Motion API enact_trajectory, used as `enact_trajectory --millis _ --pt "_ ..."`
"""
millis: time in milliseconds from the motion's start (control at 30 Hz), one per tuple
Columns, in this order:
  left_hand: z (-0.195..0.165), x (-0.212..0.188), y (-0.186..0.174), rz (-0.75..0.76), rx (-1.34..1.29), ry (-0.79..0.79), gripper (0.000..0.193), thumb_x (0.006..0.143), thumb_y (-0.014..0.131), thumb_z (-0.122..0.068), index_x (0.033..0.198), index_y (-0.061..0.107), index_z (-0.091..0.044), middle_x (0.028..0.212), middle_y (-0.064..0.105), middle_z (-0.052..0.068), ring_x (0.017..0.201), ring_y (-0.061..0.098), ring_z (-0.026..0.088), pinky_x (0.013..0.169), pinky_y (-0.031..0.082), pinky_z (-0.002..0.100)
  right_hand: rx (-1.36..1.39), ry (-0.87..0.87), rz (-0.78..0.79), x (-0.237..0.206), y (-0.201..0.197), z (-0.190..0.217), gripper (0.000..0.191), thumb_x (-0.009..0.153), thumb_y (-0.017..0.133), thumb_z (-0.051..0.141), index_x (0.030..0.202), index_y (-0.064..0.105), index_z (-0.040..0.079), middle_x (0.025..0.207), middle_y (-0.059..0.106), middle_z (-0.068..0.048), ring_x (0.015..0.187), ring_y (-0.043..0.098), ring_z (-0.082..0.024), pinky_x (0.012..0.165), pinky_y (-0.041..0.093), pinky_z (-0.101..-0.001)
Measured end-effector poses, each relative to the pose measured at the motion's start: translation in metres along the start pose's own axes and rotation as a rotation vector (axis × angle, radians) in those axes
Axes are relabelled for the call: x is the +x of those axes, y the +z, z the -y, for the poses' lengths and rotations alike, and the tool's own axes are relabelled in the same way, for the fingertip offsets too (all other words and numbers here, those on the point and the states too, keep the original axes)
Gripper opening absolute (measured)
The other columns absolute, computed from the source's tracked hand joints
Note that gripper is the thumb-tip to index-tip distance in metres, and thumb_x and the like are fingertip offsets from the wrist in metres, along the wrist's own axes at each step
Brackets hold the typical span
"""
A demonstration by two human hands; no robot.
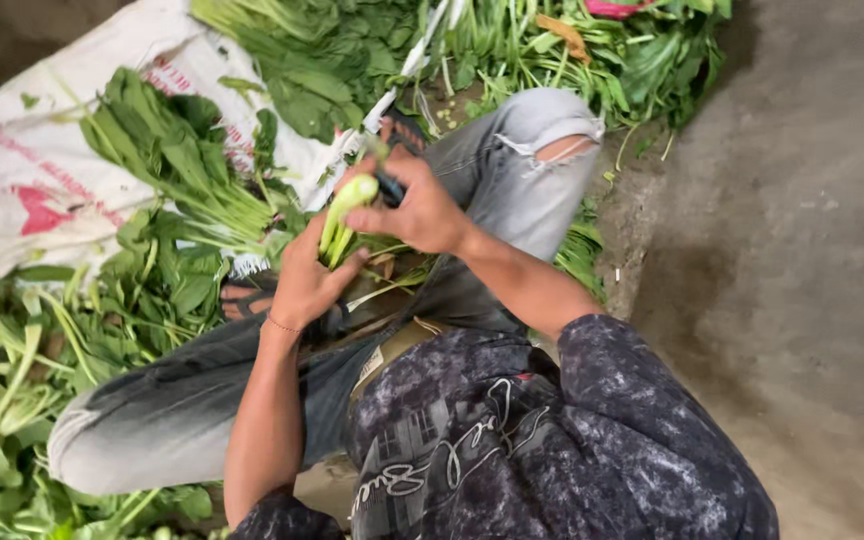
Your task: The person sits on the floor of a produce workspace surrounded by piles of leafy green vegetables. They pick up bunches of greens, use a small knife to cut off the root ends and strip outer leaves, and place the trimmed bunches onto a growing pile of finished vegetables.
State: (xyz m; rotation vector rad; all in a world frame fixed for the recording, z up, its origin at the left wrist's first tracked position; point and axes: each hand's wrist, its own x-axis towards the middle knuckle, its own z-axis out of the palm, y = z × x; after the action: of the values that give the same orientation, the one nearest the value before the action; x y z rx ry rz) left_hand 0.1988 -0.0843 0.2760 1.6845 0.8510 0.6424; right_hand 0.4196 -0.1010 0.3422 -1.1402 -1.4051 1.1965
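Stalk bunch (340,215), pale green, is being gripped by left hand (304,283) and right hand (414,205), both closed, above sack's (22,170) lower right corner.

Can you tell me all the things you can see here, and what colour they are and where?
stalk: one, pale green, held between both hands in the middle
leafy greens: many loose heaps, count cannot be told, green, on the sack, at far left and along the top
sack: one, white with red print, spread on the ground at upper left
ground: grey and bare, down the right side
jeans: one pair, grey, torn at the knee, on the bent legs
shirt: one, dark with pale speckles, at the bottom
bracelet: one, thin, on the left wrist
left hand: one, gripping the stalk from below
right hand: one, on the stalk's top end
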Motion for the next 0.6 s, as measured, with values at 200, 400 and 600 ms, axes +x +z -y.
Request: enact_trajectory --millis 200,400,600 --pt "0.011 0.001 0.016 -0.009 0.024 -0.021 0.039 0.084 0.065 -0.005 0.123 0.063 -0.001 0.096 0.072 0.02 0.087 0.072 0.034 0.081 0.056 0.039 0.037 0.072 -0.203 -0.02 0.013 -0.038 0.053 0.086 0.085 0.029 0.128 0.064 0.005 0.118 0.064 0.005 0.106 0.056 -0.01 0.09 0.048 -0.0291" --pt "0.009 0.001 0.04 -0.037 0.125 -0.055 0.034 0.089 0.072 -0.011 0.12 0.062 -0.002 0.101 0.07 0.02 0.093 0.071 0.037 0.081 0.055 0.041 -0.066 0.113 -0.262 -0.044 0.039 -0.05 0.044 0.091 0.085 0.028 0.124 0.069 0.004 0.114 0.072 0.0 0.109 0.064 -0.01 0.097 0.054 -0.032" --pt "-0.001 -0.012 0.043 0.106 0.263 0.125 0.092 0.081 0.087 -0.029 0.152 0.037 0.003 0.143 0.052 0.027 0.133 0.053 0.042 0.113 0.042 0.047 0.069 -0.107 -0.381 -0.08 -0.021 -0.027 0.036 0.093 0.086 0.011 0.123 0.066 0.006 0.118 0.073 -0.006 0.106 0.068 -0.014 0.097 0.055 -0.0312"
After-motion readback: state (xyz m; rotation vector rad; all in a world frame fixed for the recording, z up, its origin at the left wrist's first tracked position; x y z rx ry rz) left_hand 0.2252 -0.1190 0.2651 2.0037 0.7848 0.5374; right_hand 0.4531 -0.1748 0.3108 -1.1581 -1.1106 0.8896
